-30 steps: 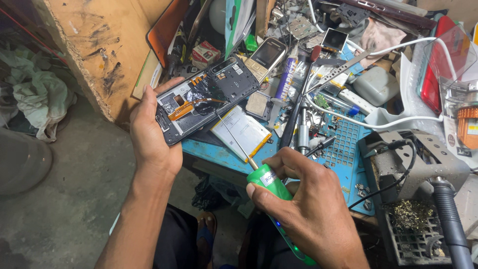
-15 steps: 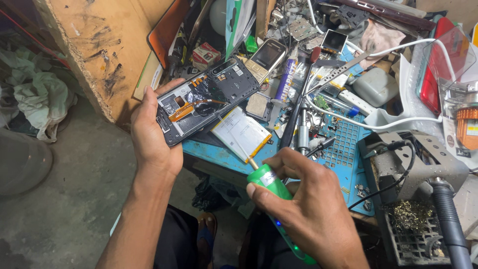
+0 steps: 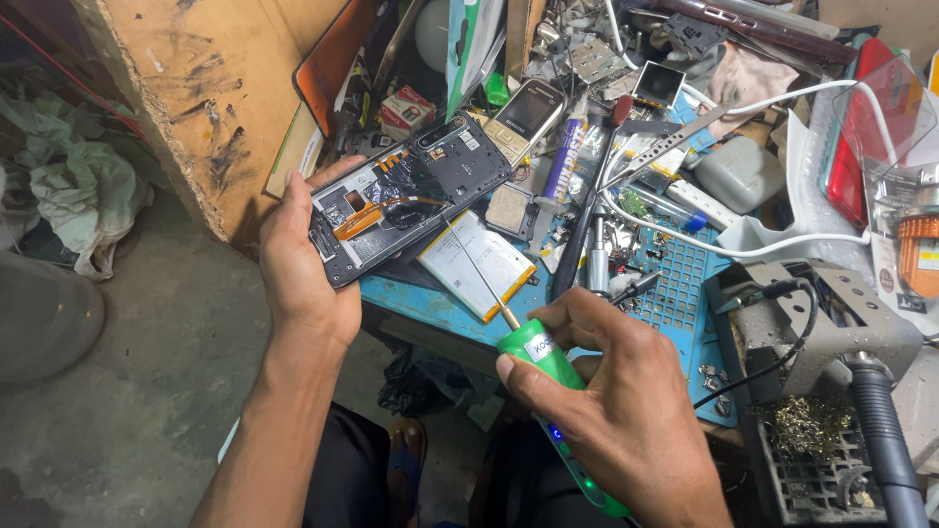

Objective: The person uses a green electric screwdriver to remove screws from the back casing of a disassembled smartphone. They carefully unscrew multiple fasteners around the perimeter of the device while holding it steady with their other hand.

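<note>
Screwdriver [image 3: 548,367] in right hand [image 3: 626,411], shaft aimed up-left at phone [image 3: 411,196] (opened).

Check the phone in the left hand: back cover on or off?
Off. The phone in the left hand shows bare internals and an orange flex cable.

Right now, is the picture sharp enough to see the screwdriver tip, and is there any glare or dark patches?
Head view: sharp on the opened phone and green screwdriver; its thin shaft stays visible. Mild glare on the clear plastic at right; floor and lower left corner fall dim.

Battery [image 3: 476,262] right of opened phone [image 3: 406,196]
</note>
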